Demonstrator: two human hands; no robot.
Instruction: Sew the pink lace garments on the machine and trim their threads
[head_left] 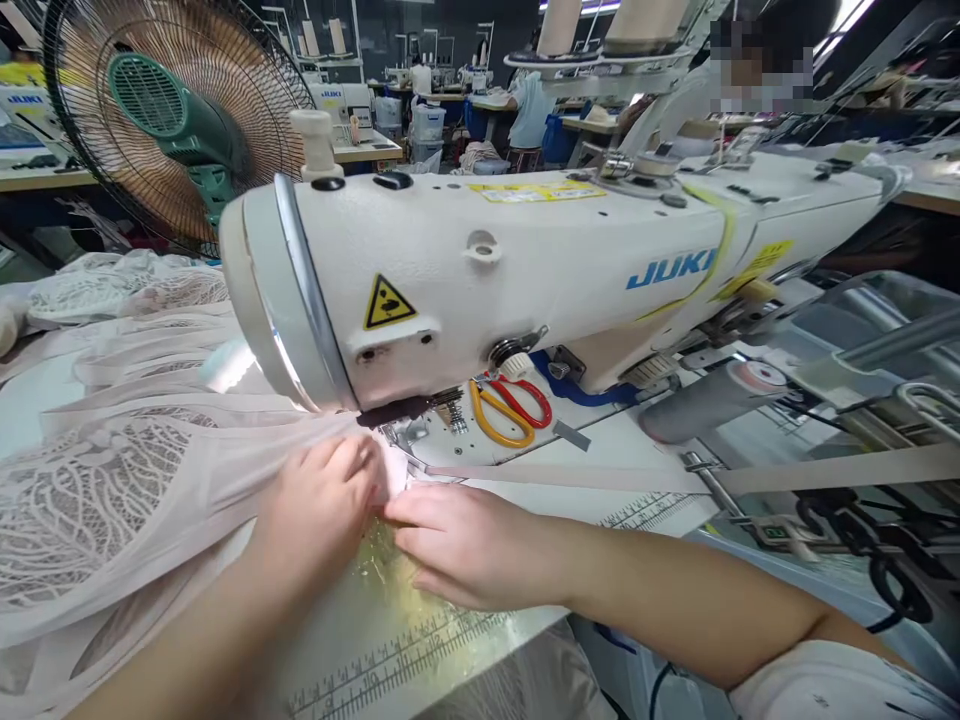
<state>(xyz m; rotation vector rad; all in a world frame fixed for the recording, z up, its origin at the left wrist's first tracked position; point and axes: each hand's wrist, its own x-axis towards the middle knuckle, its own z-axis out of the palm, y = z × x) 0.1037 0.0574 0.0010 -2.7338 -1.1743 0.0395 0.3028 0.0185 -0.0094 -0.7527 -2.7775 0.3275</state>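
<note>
Both hands are at the needle area of a white sewing machine (450, 250). My left hand (319, 500) has its fingers curled on the edge of pale lace fabric (247, 450), which spreads out to the left. Close beside it, my right hand (472, 545) pinches the fabric just below the presser foot, fingertips almost touching those of the left. A pale elastic band (570, 478) runs in from the right to the needle area. The needle itself is hidden behind the machine head.
Scissors with red and yellow handles (502, 412) lie under the machine arm. A grey roller (712, 400) stands at the right. A large fan (180, 120) is at the back left. Printed rulers (397, 665) mark the table's front. People sit farther back.
</note>
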